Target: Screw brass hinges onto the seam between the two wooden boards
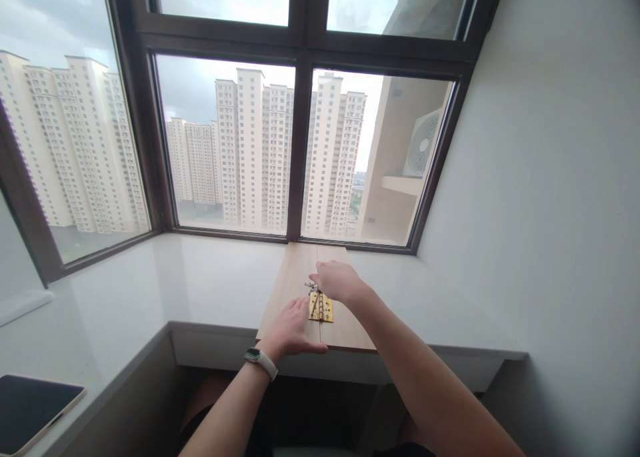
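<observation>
Two pale wooden boards (pixel 286 270) lie side by side, with a narrow seam between them. Across that seam sits a gold-coloured hinge (pixel 326 308), with dark holes or screw heads in its leaf. A few small dark metal pieces, which look like screws (pixel 311 287), lie on and just beyond the hinge. My left hand (pixel 291 327) rests on the left board beside the hinge, fingers stretched out and thumb at the front edge. Over the hinge's far end, my right hand (pixel 337 280) has its fingers curled and pinched by the screws; whatever is between the fingertips is hidden.
The boards rest on a white windowsill (pixel 215 277) below dark-framed windows (pixel 299 143). A tablet-like device (pixel 35 410) lies at the lower left. A white wall (pixel 550 177) rises on the right. The sill's front edge (pixel 220 326) drops to a dark space.
</observation>
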A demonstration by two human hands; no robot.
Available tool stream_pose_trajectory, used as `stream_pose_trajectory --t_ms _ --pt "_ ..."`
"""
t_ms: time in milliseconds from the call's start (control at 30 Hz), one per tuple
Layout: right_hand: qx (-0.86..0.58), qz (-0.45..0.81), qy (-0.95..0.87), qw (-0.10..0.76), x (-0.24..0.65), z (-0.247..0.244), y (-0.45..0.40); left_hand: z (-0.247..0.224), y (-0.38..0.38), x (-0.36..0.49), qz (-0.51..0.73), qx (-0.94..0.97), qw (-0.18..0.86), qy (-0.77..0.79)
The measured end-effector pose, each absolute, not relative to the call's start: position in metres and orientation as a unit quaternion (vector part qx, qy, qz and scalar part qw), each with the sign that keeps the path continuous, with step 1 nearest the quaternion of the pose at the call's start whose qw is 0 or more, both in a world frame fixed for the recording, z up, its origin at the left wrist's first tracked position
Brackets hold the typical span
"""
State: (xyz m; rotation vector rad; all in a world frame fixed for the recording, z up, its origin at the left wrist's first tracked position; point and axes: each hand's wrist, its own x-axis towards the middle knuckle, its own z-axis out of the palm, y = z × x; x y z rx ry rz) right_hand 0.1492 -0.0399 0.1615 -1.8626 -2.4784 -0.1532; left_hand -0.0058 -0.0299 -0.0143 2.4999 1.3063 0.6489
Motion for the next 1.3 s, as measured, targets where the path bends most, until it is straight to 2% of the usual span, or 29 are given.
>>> stream_pose_trajectory --t_ms 967,1300 --pt "-0.572 -0.013 -0.82 0.008 0.1553 0.1656 -0.0372 -0.0103 -0.0329 -0.0043 0.232 0.854 0.132 0.448" --pt "-0.574 -0.047 -0.818 0.012 0.1528 0.1626 -0.0354 -0.0081 -0.0345 -0.0038 0.233 0.854 0.129 0.447"
